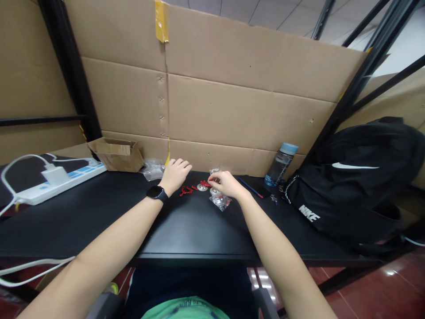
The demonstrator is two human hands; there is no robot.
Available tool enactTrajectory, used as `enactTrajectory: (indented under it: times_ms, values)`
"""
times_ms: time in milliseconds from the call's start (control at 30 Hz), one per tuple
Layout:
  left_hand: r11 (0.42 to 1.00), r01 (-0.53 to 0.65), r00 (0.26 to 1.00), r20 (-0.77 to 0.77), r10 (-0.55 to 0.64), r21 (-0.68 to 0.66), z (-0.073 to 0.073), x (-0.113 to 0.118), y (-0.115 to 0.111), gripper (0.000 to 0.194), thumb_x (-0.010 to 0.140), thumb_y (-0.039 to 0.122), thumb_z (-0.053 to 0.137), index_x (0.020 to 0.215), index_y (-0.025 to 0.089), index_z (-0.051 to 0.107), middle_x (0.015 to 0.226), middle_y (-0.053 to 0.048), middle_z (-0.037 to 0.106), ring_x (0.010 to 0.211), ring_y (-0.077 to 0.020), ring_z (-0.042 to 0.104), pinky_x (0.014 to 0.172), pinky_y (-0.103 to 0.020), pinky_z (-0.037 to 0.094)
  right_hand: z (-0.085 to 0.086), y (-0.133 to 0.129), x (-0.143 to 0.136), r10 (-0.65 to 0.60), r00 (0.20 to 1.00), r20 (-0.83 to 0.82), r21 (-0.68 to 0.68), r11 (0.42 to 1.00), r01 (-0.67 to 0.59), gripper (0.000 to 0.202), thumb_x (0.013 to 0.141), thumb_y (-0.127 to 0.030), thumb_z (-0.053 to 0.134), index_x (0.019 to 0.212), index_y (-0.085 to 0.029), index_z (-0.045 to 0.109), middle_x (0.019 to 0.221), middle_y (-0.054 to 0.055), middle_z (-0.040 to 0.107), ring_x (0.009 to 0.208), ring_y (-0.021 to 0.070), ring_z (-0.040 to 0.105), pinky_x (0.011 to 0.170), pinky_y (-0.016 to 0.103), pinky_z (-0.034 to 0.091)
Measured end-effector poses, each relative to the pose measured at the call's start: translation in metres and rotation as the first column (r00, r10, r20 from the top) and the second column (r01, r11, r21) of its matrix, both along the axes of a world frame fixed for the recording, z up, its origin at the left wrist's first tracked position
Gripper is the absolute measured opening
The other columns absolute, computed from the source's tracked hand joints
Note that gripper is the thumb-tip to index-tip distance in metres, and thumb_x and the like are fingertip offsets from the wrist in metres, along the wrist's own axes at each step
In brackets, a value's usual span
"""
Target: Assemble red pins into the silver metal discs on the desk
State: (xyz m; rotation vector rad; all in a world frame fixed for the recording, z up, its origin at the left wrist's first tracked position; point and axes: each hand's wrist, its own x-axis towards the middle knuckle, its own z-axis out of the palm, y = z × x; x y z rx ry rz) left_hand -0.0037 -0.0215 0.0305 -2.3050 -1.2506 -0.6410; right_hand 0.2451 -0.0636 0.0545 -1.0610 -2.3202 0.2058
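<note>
My left hand (175, 174) rests on the black table (186, 226) with its fingers curled loosely, just left of a tangle of red cord (186, 191). My right hand (226, 183) pinches a small red piece (206, 183) beside a round silver metal disc (202, 187). Under my right hand lies a clear plastic bag (220, 201) with several more silver parts. A black smartwatch (156, 193) sits on my left wrist.
A cardboard wall (239, 106) closes the back of the table. A small open cardboard box (117, 154) and a white power strip (56, 179) with a charger lie at left. A water bottle (280, 165), a blue pen (249, 188) and a black backpack (361, 177) stand at right.
</note>
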Motion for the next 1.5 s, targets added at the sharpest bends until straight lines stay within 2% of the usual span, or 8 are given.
enactTrajectory:
  times_ms: [133,367,533,667,1000,1133,1367,1500]
  values:
    - [0.994,-0.006,0.996,-0.088,-0.004,-0.111,-0.016,0.006,0.003,0.03,0.092,0.01,0.045,0.088,0.018,0.073,0.098,-0.014,0.073,0.108,-0.0289,0.058,0.096,-0.046,0.035,0.002,-0.002,-0.003,-0.002,0.999,0.036,-0.028,1.0,0.003,0.01,0.086,-0.013,0.064,0.085,-0.016,0.074,0.075,0.002,0.072,0.065,0.012,0.059,0.065,0.023,0.041]
    - [0.941,0.064,0.986,-0.123,-0.11,-0.334,-0.016,0.007,0.0,0.028,0.09,0.042,0.06,0.103,0.024,0.076,0.101,-0.01,0.074,0.094,-0.0261,0.068,0.08,-0.034,0.046,-0.001,0.0,-0.002,0.014,0.999,0.043,-0.064,0.998,-0.011,0.011,0.087,-0.016,0.063,0.088,-0.016,0.074,0.071,0.001,0.069,0.063,0.0124,0.058,0.063,0.023,0.04]
    - [0.92,0.073,0.984,-0.123,-0.129,-0.384,-0.013,0.014,-0.005,0.018,0.086,0.025,0.064,0.096,0.024,0.078,0.089,-0.009,0.075,0.088,-0.0271,0.07,0.08,-0.034,0.048,-0.003,0.001,-0.003,0.029,0.999,0.015,-0.043,0.999,-0.029,0.011,0.088,-0.019,0.063,0.089,-0.017,0.074,0.073,0.001,0.07,0.064,0.0122,0.059,0.064,0.023,0.041]
    - [0.899,0.066,0.993,-0.056,-0.1,-0.432,-0.016,0.017,-0.006,0.021,0.084,0.016,0.061,0.093,0.025,0.078,0.09,-0.009,0.075,0.081,-0.0248,0.07,0.068,-0.03,0.047,-0.004,0.0,-0.004,0.044,0.999,0.025,-0.044,0.998,-0.043,0.012,0.088,-0.018,0.062,0.088,-0.018,0.074,0.078,0.002,0.073,0.067,0.0128,0.062,0.066,0.023,0.042]
    - [0.873,0.216,0.976,0.13,-0.176,-0.436,-0.01,0.003,0.0,0.015,0.085,0.015,0.058,0.084,0.024,0.07,0.071,0.001,0.071,0.068,-0.0161,0.065,0.063,-0.023,0.042,-0.006,0.001,-0.004,0.037,0.999,0.018,-0.023,0.999,-0.036,0.013,0.087,-0.015,0.062,0.089,-0.017,0.075,0.08,0.003,0.074,0.069,0.013,0.063,0.067,0.023,0.043]
    - [0.865,0.326,0.942,0.208,-0.263,-0.381,-0.007,0.004,0.001,0.018,0.088,0.015,0.056,0.093,0.023,0.071,0.082,-0.001,0.073,0.076,-0.0158,0.067,0.073,-0.023,0.045,-0.008,0.003,-0.005,0.049,0.999,0.017,0.042,0.998,-0.05,0.011,0.088,-0.018,0.065,0.088,-0.017,0.076,0.083,0.005,0.075,0.073,0.0145,0.065,0.069,0.024,0.044]
    - [0.886,0.36,0.925,0.232,-0.3,-0.291,-0.005,0.01,-0.001,0.021,0.096,0.02,0.049,0.103,0.022,0.069,0.094,-0.005,0.072,0.085,-0.0187,0.067,0.08,-0.027,0.047,-0.01,0.006,-0.005,0.062,0.997,0.048,0.054,0.996,-0.065,0.012,0.088,-0.016,0.066,0.092,-0.018,0.078,0.087,0.006,0.076,0.076,0.0152,0.066,0.073,0.025,0.046]
    - [0.839,0.421,0.892,0.324,-0.315,-0.345,-0.006,0.013,-0.003,0.028,0.1,0.022,0.04,0.109,0.019,0.066,0.092,-0.005,0.07,0.065,-0.0126,0.065,0.073,-0.025,0.049,-0.01,0.007,-0.005,0.067,0.997,0.05,0.053,0.996,-0.07,0.012,0.088,-0.017,0.065,0.091,-0.018,0.077,0.088,0.006,0.076,0.078,0.0154,0.067,0.074,0.024,0.046]
